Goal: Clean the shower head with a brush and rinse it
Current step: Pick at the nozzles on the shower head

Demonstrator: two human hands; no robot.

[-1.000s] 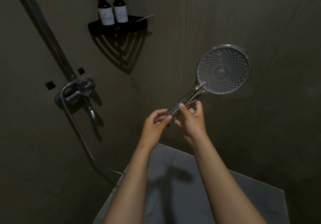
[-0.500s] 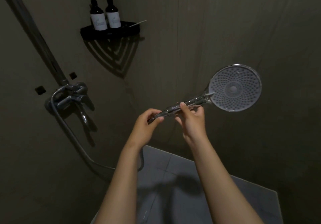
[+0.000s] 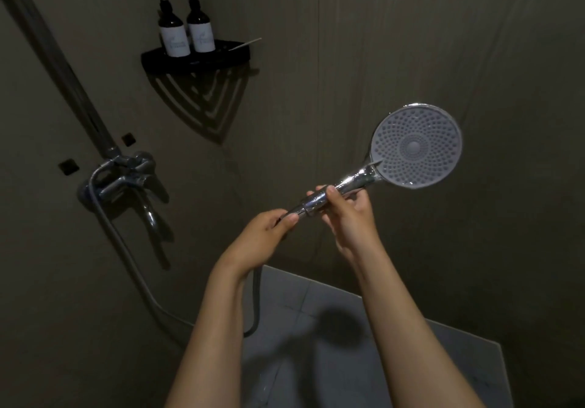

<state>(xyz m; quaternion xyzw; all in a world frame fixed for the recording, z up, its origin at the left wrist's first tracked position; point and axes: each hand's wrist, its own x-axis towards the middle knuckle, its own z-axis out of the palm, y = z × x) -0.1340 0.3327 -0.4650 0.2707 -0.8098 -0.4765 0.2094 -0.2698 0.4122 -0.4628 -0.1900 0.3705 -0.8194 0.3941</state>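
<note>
Gripping shower head [image 3: 416, 146] handle with right hand [image 3: 348, 217]; pinching hose [image 3: 257, 300] end just below it with left hand [image 3: 259, 240]. Could easily slip; slick chrome, hose drag.

Left grip [image 3: 259, 240] a bare hand, right grip [image 3: 351, 221] likewise, forearms [image 3: 218, 328] bare throughout

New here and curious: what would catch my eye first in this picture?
The round shower head, nozzle face toward the camera, shines at the right, held by its handle in the right hand and, lower, the left hand. Top left, two pump bottles stand on a black corner shelf.
</note>
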